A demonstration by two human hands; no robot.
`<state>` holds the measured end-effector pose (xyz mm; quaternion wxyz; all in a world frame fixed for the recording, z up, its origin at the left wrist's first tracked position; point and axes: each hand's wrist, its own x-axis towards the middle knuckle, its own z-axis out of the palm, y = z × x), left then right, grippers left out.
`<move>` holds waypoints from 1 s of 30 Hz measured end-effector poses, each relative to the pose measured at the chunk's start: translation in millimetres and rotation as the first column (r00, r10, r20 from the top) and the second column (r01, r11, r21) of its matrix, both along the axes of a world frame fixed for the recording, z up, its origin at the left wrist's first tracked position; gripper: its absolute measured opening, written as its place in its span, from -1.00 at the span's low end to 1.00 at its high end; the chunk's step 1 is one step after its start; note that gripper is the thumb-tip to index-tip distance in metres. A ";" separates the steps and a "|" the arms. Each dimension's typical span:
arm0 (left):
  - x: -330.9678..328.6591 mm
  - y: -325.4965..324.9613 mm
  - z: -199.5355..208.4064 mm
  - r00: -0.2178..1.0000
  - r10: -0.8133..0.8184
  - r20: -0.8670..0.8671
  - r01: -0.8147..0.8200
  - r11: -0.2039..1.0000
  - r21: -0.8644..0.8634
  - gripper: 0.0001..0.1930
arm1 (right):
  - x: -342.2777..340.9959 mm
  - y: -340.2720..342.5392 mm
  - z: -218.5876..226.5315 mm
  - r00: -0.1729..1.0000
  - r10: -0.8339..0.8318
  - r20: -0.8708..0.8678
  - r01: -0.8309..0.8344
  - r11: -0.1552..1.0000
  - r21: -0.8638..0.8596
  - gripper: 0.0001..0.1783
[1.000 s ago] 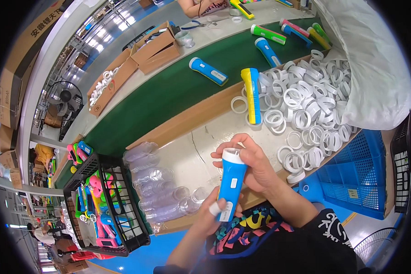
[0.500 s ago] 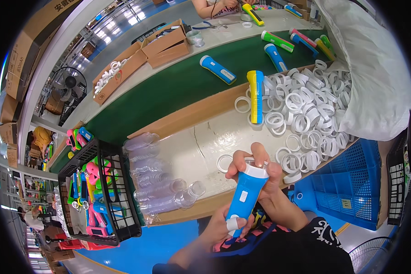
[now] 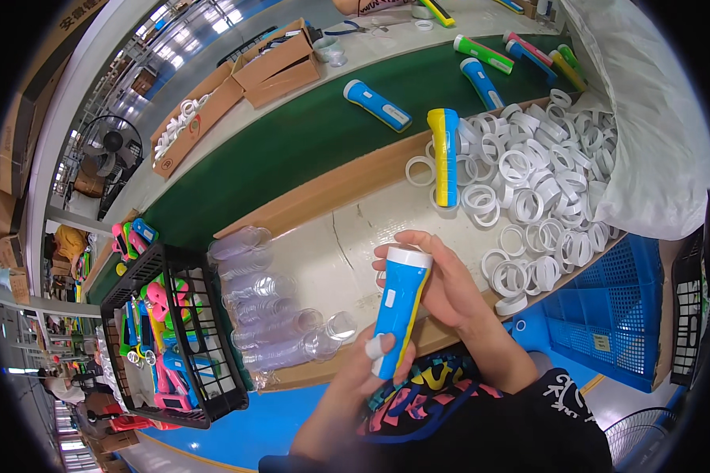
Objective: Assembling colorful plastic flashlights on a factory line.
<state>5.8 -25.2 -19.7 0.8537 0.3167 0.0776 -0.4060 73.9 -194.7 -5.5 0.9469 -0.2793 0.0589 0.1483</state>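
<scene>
A blue flashlight [image 3: 399, 311] with yellow along its side and a white ring on its head is tilted in front of me, head end up. My left hand [image 3: 364, 364] is closed round its tail, with a white covering on one finger. Around the back of the head curls my right hand [image 3: 448, 288], its fingertips showing past the left side. Below lies a shallow cardboard tray [image 3: 308, 203]. Its right end is heaped with white rings [image 3: 532, 185], and stacks of clear round lenses [image 3: 264, 299] line its left end. A yellow-and-blue flashlight [image 3: 446, 162] rests at the rings' edge.
A black crate [image 3: 201, 347] of colourful parts stands left. Behind the tray are a blue flashlight [image 3: 377, 105], several others, and open cardboard boxes [image 3: 280, 67]. A white plastic bag [image 3: 647, 134] hangs over the right side, above a blue basket [image 3: 603, 315]. Another person's arm shows across the bench.
The flashlight has moved slightly left and up and turned, now showing its yellow side. My right fingers have shifted from the front of its white ring to behind the head.
</scene>
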 end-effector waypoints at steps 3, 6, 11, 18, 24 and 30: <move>0.2 -2.0 -4.3 0.986 -0.035 -0.161 -0.019 0.945 -0.326 -0.40 | 3.6 -0.6 1.8 0.998 0.064 0.013 -0.064 0.997 0.032 -0.63; 4.4 -9.8 -4.6 0.970 0.100 0.220 -0.160 0.949 0.273 -0.40 | 3.8 -4.3 -5.4 0.999 0.031 0.043 -0.026 0.993 -0.118 -0.62; 29.8 -5.5 9.4 0.981 -0.041 0.188 -0.011 0.963 0.270 -0.58 | 6.6 -13.5 -4.7 0.997 -0.053 0.059 0.068 0.955 -0.287 -0.57; 38.0 -25.3 22.2 0.815 -0.364 0.451 -0.135 0.638 0.759 -0.59 | 14.5 -16.3 3.9 0.994 -0.105 -0.036 0.086 0.932 -0.353 -0.60; 128.9 -3.0 12.7 0.789 -0.288 0.543 -0.403 0.423 0.811 -0.62 | 34.7 -56.6 -6.9 0.820 0.017 0.572 0.570 -0.121 -0.813 -0.47; 199.6 1.2 1.1 0.248 -0.611 0.751 -0.902 0.138 0.410 -0.44 | 39.6 -103.6 -14.1 0.887 0.240 0.395 0.445 -0.676 -0.588 -0.70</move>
